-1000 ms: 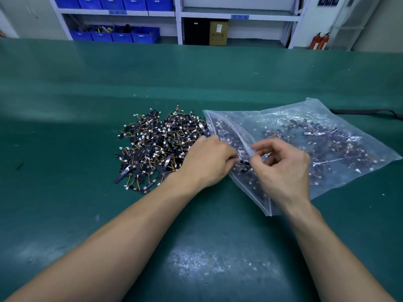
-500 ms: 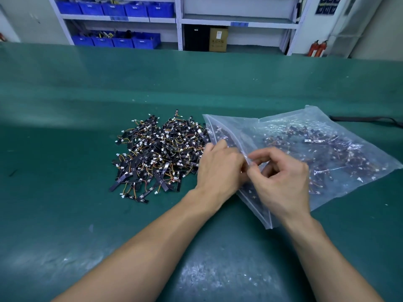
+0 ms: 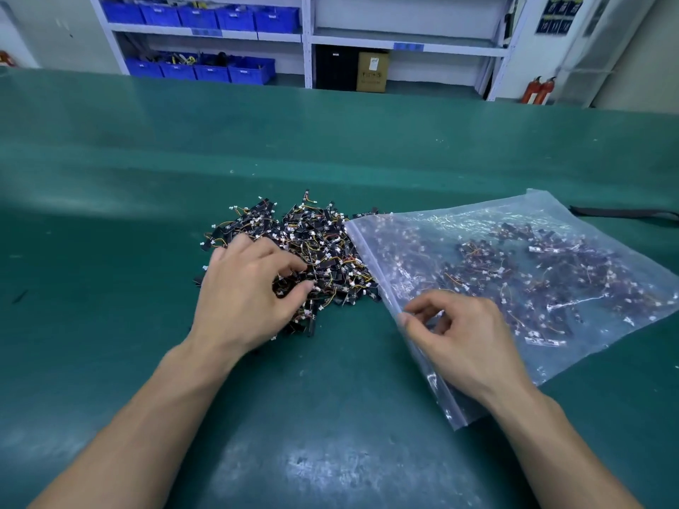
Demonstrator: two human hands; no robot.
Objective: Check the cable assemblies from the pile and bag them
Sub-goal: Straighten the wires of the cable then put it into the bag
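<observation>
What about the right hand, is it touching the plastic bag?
Touching. The head view shows the right hand lying on the plastic bag, with thumb and forefinger pinching the bag's open edge.

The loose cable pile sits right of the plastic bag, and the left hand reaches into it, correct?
No: the head view shows the cable pile left of the plastic bag. The left hand does reach into it.

Your bare forearms reach forward, well apart. Your left hand (image 3: 250, 295) lies palm down, fingers curled, thumb near forefinger; any grip is hidden. Your right hand (image 3: 463, 339) pinches the plastic bag (image 3: 551, 251) edge between thumb and forefinger.
</observation>
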